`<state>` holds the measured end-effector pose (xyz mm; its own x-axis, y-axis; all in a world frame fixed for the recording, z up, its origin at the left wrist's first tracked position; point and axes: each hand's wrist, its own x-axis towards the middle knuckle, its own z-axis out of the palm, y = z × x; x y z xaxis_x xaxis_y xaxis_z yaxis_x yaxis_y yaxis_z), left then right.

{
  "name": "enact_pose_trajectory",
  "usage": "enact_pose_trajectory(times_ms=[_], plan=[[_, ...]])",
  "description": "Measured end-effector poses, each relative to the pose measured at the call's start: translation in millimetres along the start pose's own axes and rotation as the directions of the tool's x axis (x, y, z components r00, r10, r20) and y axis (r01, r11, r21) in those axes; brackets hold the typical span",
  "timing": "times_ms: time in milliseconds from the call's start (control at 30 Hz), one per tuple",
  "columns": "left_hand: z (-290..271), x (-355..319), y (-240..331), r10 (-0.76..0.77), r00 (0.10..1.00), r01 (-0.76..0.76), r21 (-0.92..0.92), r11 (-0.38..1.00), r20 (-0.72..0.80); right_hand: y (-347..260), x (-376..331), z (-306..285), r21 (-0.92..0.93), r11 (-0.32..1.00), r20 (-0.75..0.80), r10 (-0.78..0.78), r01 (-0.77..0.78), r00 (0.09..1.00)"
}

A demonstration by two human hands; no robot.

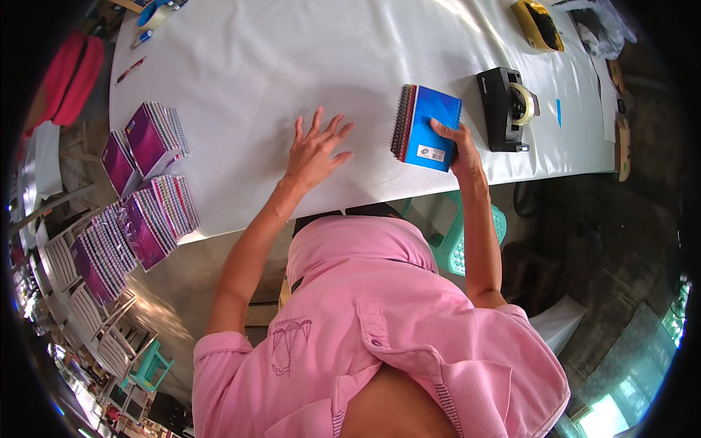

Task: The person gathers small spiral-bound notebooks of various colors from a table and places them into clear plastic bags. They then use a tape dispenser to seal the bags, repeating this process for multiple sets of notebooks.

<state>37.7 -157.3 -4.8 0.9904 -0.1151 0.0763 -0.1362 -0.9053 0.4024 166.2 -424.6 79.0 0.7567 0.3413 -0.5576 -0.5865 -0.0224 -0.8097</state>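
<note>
My right hand [461, 150] grips a small stack of spiral notebooks [434, 124] by its right side, thumb across the top cover. The uppermost cover is blue with a white label near its lower edge, and the coil bindings show along the left side. Over the white-covered table [241, 80], my left hand [315, 152] is spread with fingers apart and holds nothing. To the right of the notebooks stands a black tape dispenser [502, 109] with a roll of clear tape [521, 104].
Several stacks of purple spiral notebooks [146, 219] line the table's left edge. A yellow container [538, 25] with dark contents stands far right, near a plastic bag [604, 33]. A pen [131, 69] and tape rolls [153, 14] lie far left. A green stool [456, 237] is under the near edge.
</note>
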Motion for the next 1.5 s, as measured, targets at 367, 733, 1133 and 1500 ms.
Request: enact_pose_trajectory(times_ms=[367, 733, 1133, 1500], plan=[[23.3, -10.9, 23.5, -0.381, 0.901, 0.398, 0.045, 0.916, -0.206, 5.6, 51.8, 93.4, 0.100, 0.995, 0.155, 0.016, -0.032, 0.988], [28.4, -34.5, 3.0, -0.388, 0.885, 0.410, 0.036, 0.911, -0.256, 16.8, 79.4, 115.7, -0.286, 0.957, 0.162, 0.005, 0.042, 0.987], [-12.8, 40.1, 13.8, -0.548, 0.829, 0.434, -0.742, 0.511, 0.107, 71.1, 77.2, 125.0, -0.786, 0.535, -0.045, -0.547, 0.308, 0.836], [9.7, 43.1, 25.8, -0.647, 0.763, 0.356, -0.828, 0.433, -0.011, 77.3, 57.5, 27.8, -0.907, 0.398, -0.366, -0.575, -0.140, 0.732]])
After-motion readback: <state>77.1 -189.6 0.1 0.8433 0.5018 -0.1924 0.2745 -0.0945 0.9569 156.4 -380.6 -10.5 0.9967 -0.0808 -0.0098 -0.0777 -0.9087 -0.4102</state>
